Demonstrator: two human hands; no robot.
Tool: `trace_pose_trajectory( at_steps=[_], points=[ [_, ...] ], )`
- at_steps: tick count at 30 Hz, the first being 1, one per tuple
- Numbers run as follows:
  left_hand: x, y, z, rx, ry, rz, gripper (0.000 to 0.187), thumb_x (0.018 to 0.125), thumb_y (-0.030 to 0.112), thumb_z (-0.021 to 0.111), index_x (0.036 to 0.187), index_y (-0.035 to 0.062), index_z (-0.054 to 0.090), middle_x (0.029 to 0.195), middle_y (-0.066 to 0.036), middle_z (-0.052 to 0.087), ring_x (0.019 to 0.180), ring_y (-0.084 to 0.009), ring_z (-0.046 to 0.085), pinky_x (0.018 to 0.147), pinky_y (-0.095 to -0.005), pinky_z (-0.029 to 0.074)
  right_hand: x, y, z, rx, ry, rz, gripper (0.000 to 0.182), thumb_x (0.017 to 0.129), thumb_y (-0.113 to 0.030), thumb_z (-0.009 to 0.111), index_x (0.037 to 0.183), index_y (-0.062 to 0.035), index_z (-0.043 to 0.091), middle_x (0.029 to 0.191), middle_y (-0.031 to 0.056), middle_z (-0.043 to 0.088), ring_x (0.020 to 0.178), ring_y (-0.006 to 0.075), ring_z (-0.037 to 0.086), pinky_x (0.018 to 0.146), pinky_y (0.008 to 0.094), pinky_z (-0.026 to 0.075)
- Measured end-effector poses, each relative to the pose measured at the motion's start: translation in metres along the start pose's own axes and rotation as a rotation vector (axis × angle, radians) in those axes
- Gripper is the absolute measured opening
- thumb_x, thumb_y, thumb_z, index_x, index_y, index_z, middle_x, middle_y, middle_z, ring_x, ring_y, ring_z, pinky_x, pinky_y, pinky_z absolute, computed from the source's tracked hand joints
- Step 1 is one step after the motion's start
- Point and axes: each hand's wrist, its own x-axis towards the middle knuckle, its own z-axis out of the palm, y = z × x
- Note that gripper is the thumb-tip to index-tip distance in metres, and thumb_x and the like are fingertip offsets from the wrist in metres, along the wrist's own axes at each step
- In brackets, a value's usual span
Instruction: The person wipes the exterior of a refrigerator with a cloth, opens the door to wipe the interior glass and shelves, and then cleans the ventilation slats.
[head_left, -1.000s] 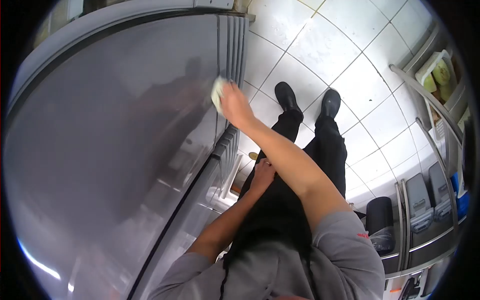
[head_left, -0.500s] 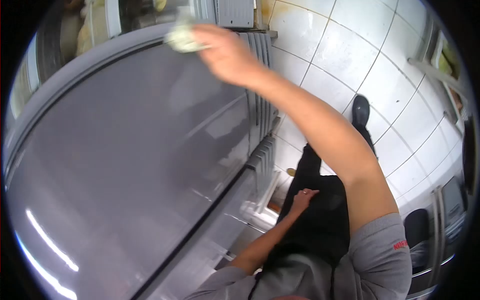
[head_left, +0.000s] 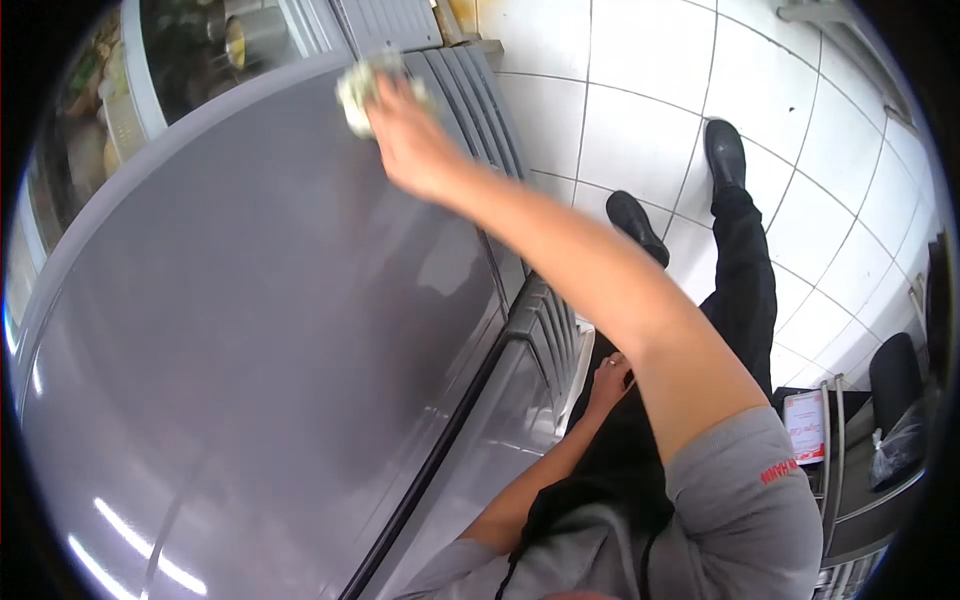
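Note:
My right hand (head_left: 412, 140) is closed on a pale, crumpled cleaning cloth (head_left: 355, 100), blurred by motion. It holds the cloth against the far edge of a large glossy grey appliance panel (head_left: 250, 270), beside the ribbed grey side strip (head_left: 470, 110). Down by my dark trousers, my left hand (head_left: 608, 382) rests at my thigh with its fingers loosely bent and apart. Nothing shows in it, though my right forearm passes close by and covers part of the view there.
Behind the panel, glass-fronted shelves (head_left: 150, 70) hold food and a metal container (head_left: 258, 40). White floor tiles (head_left: 640, 90) lie to the right, where my black shoes (head_left: 727, 155) stand. A metal rack (head_left: 830, 430) with a red-and-white box (head_left: 804, 425) is at lower right.
My right hand and the cloth have come slightly down the panel, toward me. The view has shifted, so both shoes and the red-and-white box now show. My left hand stays by my thigh.

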Motion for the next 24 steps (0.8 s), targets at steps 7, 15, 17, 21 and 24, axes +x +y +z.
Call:
trace_pose_trajectory(
  at_steps=[7, 15, 17, 21, 24],
  points=[
    [0.034, 0.080, -0.066, -0.233, 0.536, 0.064, 0.030, 0.097, 0.011, 0.052, 0.124, -0.0012, 0.055, 0.118, -0.009, 0.056, 0.110, -0.0195, 0.053, 0.099, -0.0359, 0.042, -0.152, 0.034, -0.031, 0.136, -0.311, 0.294, 0.032, 0.083, 0.006, 0.050, 0.114, 0.0008, 0.058, 0.123, 0.0242, 0.056, 0.103, 0.0470, 0.058, 0.088, 0.0508, 0.051],
    [0.078, 0.216, -0.059, -0.772, 0.383, 0.091, 0.066, 0.097, 0.044, 0.056, 0.148, 0.0139, 0.026, 0.146, -0.010, 0.041, 0.135, -0.0255, 0.041, 0.107, -0.0433, 0.039, -0.224, -0.007, -0.152, 0.337, -0.289, 0.718, 0.016, 0.084, -0.003, 0.053, 0.099, -0.0013, 0.056, 0.097, 0.0238, 0.063, 0.096, 0.0453, 0.060, 0.081, 0.0529, 0.046],
    [0.089, 0.234, -0.057, -0.739, 0.470, -0.009, 0.062, 0.099, 0.039, 0.056, 0.147, 0.0137, 0.026, 0.140, -0.009, 0.045, 0.128, -0.0237, 0.048, 0.103, -0.0389, 0.043, -0.224, -0.014, -0.160, 0.302, -0.188, 0.414, 0.025, 0.082, 0.000, 0.051, 0.105, -0.0009, 0.059, 0.104, 0.0235, 0.060, 0.100, 0.0447, 0.056, 0.088, 0.0495, 0.045],
    [0.118, 0.264, -0.066, -0.614, 0.539, -0.028, 0.040, 0.101, 0.032, 0.056, 0.132, 0.0095, 0.043, 0.119, -0.006, 0.058, 0.104, -0.0181, 0.059, 0.089, -0.0344, 0.049, -0.209, -0.010, -0.181, 0.350, -0.243, 0.385, 0.034, 0.083, 0.001, 0.054, 0.116, -0.0014, 0.059, 0.121, 0.0197, 0.058, 0.116, 0.0400, 0.053, 0.099, 0.0428, 0.042],
    [0.146, 0.284, -0.105, -0.195, 0.634, 0.071, 0.025, 0.100, 0.023, 0.058, 0.115, 0.0030, 0.055, 0.106, -0.004, 0.060, 0.095, -0.0134, 0.056, 0.081, -0.0302, 0.047, -0.211, -0.015, -0.203, 0.239, -0.067, 0.250, 0.045, 0.077, 0.001, 0.059, 0.122, -0.0033, 0.058, 0.122, 0.0191, 0.057, 0.115, 0.0396, 0.054, 0.100, 0.0443, 0.043]
  ],
)
